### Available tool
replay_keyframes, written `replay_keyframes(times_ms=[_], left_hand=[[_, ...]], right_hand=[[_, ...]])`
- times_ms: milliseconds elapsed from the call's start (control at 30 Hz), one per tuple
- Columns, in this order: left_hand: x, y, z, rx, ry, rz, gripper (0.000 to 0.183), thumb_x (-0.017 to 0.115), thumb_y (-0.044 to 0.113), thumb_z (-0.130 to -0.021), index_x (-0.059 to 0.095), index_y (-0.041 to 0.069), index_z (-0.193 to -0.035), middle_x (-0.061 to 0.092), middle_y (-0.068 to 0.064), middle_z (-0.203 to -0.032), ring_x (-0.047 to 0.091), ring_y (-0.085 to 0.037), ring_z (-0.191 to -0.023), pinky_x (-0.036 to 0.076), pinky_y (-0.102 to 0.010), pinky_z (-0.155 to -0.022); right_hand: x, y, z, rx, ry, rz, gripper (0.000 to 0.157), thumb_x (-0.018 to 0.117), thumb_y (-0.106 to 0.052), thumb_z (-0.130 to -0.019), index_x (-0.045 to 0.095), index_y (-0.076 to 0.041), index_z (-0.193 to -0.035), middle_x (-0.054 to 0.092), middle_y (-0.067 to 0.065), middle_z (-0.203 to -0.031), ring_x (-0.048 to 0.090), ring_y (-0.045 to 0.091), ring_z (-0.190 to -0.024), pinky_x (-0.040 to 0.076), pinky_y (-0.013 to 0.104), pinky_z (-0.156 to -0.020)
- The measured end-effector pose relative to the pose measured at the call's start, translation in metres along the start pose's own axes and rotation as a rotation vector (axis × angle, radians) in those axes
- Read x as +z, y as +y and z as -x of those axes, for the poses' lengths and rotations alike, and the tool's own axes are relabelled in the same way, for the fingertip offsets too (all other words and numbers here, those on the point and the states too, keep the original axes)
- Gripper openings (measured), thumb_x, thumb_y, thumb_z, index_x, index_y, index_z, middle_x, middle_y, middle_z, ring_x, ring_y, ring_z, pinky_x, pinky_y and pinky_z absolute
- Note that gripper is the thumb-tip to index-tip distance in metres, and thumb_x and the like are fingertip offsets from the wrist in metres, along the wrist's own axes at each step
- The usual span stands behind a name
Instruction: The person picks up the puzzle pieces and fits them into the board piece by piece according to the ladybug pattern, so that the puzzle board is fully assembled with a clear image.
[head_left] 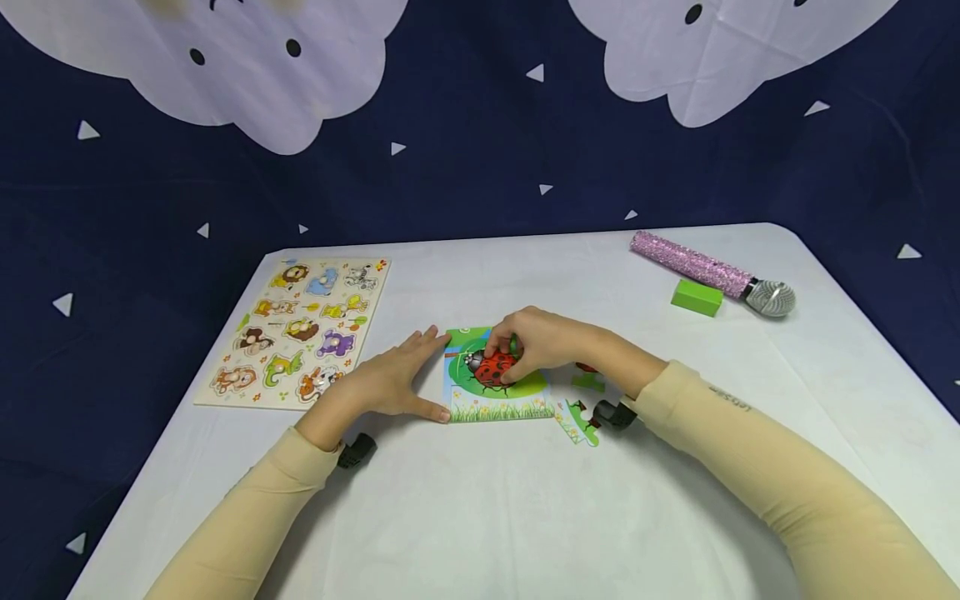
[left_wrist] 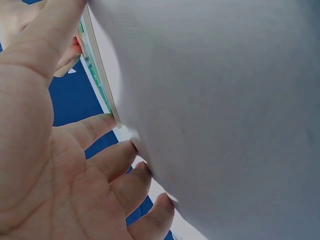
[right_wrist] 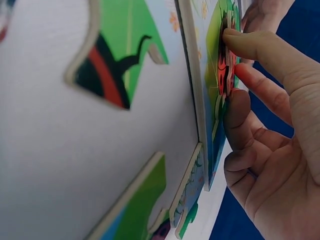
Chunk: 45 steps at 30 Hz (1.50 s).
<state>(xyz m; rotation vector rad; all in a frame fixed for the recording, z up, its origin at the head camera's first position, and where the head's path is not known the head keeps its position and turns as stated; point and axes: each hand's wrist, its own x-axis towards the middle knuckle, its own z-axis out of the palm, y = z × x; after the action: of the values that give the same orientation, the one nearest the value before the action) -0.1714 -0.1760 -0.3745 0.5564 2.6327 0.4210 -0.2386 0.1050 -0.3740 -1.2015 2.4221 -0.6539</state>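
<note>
Near the middle of the white table point(head_left: 480, 517) lies a square ladybug puzzle point(head_left: 498, 413), its picture facing up: a red, black-spotted ladybug on green, with grass along the near edge. Over the ladybug, the right hand point(head_left: 546, 338) pinches a red spotted piece point(right_wrist: 230, 77) between thumb and fingers; I cannot tell whether it is seated. At the puzzle's left edge, the left hand point(head_left: 392, 377) is spread, gripping nothing, its thumb and index finger touching the border. Just right of the puzzle I see loose pieces point(head_left: 576, 423), partly hidden by the right wrist and its small black camera point(head_left: 613, 414).

Farther out, to the left, a pale board point(head_left: 262, 399) shows rows of cartoon animals. At the far right, a pink glittery microphone point(head_left: 693, 265) with a silver head lies beside a green block point(head_left: 697, 297). Behind everything hangs a navy cloth point(head_left: 465, 108) with white clouds and triangles.
</note>
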Motion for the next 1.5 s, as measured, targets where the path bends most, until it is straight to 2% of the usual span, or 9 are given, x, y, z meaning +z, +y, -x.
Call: replay_keyframes(times_ms=[300, 733, 1167, 1500], left_hand=[[0.0003, -0.0005, -0.0001, 0.000, -0.002, 0.002, 0.123, 0.088, 0.059, -0.083, 0.018, 0.015, -0.174, 0.009, -0.012, -0.182, 0.010, -0.039, -0.169, 0.019, -0.063, -0.135], [0.0005, -0.0005, -0.0004, -0.002, -0.004, 0.002, 0.123, 0.088, 0.059, -0.083, 0.017, 0.016, -0.174, 0.008, -0.012, -0.182, 0.009, -0.039, -0.169, 0.018, -0.063, -0.135], [0.0001, 0.0008, 0.0003, 0.000, 0.001, 0.007, 0.123, 0.089, 0.057, -0.083, 0.018, 0.015, -0.174, 0.009, -0.013, -0.182, 0.010, -0.040, -0.169, 0.019, -0.065, -0.135], [0.0005, 0.0003, -0.0001, -0.004, -0.003, 0.007, 0.123, 0.088, 0.059, -0.083, 0.018, 0.015, -0.174, 0.008, -0.012, -0.182, 0.010, -0.040, -0.169, 0.019, -0.065, -0.134]], right_hand=[[-0.0019, -0.0008, -0.0017, 0.028, -0.022, 0.000, 0.033, 0.092, -0.027, -0.086, 0.080, -0.019, -0.116, 0.072, -0.003, -0.102, 0.060, 0.012, -0.085, 0.054, 0.029, -0.082], [-0.0037, -0.0042, 0.0002, 0.020, -0.037, 0.004, 0.034, 0.092, -0.028, -0.087, 0.080, -0.018, -0.118, 0.074, -0.002, -0.105, 0.060, 0.013, -0.090, 0.054, 0.029, -0.083], [-0.0027, -0.0057, -0.0001, 0.030, -0.031, 0.079, 0.031, 0.092, -0.030, -0.087, 0.083, -0.020, -0.114, 0.074, -0.005, -0.108, 0.063, 0.013, -0.098, 0.055, 0.034, -0.089], [-0.0010, -0.0069, 0.0011, 0.045, -0.012, 0.065, 0.030, 0.093, -0.030, -0.086, 0.083, -0.019, -0.112, 0.073, -0.004, -0.105, 0.064, 0.014, -0.097, 0.055, 0.035, -0.088]])
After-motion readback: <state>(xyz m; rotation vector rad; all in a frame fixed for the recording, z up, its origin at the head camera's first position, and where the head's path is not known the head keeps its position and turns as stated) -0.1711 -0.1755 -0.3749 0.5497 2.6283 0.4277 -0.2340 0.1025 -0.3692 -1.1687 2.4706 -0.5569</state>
